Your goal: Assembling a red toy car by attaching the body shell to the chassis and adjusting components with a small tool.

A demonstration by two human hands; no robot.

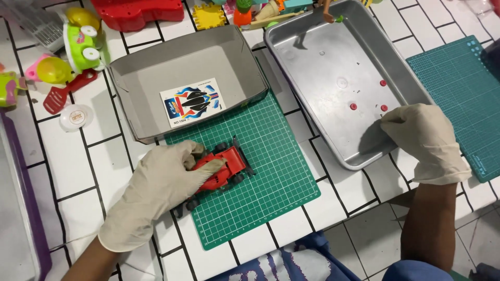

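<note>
Two gloved hands at work over a white tiled table (pixel 78 171). My left hand (pixel 156 190) lies across the red toy racing car (pixel 221 169), fingers wrapped over its near side and gripping the body. The car sits on the green cutting mat (pixel 265 177), angled, black wheels touching the mat, one rear wheel just off the mat's left edge.

My right hand (pixel 424 140) rests over the near right corner of the metal tray (pixel 312 47), fingers curled toward the tray floor with tips pinched together; whether anything small sits between them, I cannot tell. Three small red round pieces (pixel 353 106) lie on the tray floor just left of the fingertips, apart from one another.

Behind the car: a grey cardboard box lid (pixel 146 67), open side up, its near edge overlapping the mat's far edge. A sticker sheet (pixel 191 102) with a car design lies flat inside it.

A second, teal cutting mat (pixel 458 78) lies right of the tray. Far left: a red toy spatula (pixel 62 93), a small white round cap (pixel 76 116), and yellow-green plastic toys (pixel 78 41). More coloured toys are crowded along the far edge.
</note>
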